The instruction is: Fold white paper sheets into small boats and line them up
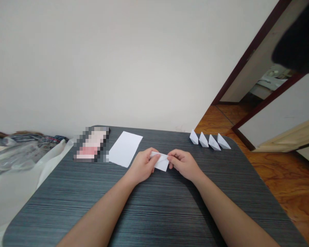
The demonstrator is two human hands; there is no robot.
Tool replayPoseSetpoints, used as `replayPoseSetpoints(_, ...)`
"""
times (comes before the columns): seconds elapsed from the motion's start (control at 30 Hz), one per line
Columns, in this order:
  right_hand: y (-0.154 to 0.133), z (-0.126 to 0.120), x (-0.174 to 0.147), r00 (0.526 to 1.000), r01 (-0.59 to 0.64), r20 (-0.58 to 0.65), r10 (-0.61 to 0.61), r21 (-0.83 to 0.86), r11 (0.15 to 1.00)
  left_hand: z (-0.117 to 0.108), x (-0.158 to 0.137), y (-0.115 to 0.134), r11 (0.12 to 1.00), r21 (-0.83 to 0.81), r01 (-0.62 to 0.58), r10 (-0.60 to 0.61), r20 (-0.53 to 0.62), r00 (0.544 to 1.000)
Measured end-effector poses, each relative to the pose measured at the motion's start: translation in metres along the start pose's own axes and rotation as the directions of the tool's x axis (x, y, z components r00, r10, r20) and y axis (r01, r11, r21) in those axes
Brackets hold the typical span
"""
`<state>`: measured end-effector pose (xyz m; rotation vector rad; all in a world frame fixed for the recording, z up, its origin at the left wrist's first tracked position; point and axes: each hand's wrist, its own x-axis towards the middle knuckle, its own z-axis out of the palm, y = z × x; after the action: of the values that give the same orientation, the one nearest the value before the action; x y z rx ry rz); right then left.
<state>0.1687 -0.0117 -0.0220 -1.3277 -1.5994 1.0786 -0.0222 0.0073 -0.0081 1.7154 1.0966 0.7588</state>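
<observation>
A small piece of folded white paper is held between my two hands above the middle of the table. My left hand grips its left side, thumb lying on top. At the upper right corner, my right hand pinches the paper between thumb and fingers. A crease or flap edge runs across its upper part. Just left of my left hand lies a stack or sheet of plain white paper. Several folded white paper boats stand in a row beyond my right hand, near the back right edge.
The dark wood-grain table stands against a pale wall. A blurred-out flat object with a pinkish face lies at the back left. Clear plastic-covered items are beside the table's left edge. A doorway and wooden floor are at the right.
</observation>
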Motion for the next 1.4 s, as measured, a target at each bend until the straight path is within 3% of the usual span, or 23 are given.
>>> replayPoseSetpoints(1.03, -0.008, 0.002, -0.002, 0.996, 0.020, 0.087, -0.015, -0.058, 0.998, 0.000, -0.001, 0.004, 1.000, -0.006, -0.020, 0.020, 0.037, 0.999)
replayPoseSetpoints(1.4, -0.014, 0.002, -0.001, 0.995, 0.051, 0.092, -0.039, -0.136, 0.989, -0.002, 0.000, 0.005, 0.995, 0.083, -0.054, 0.051, 0.038, 0.998)
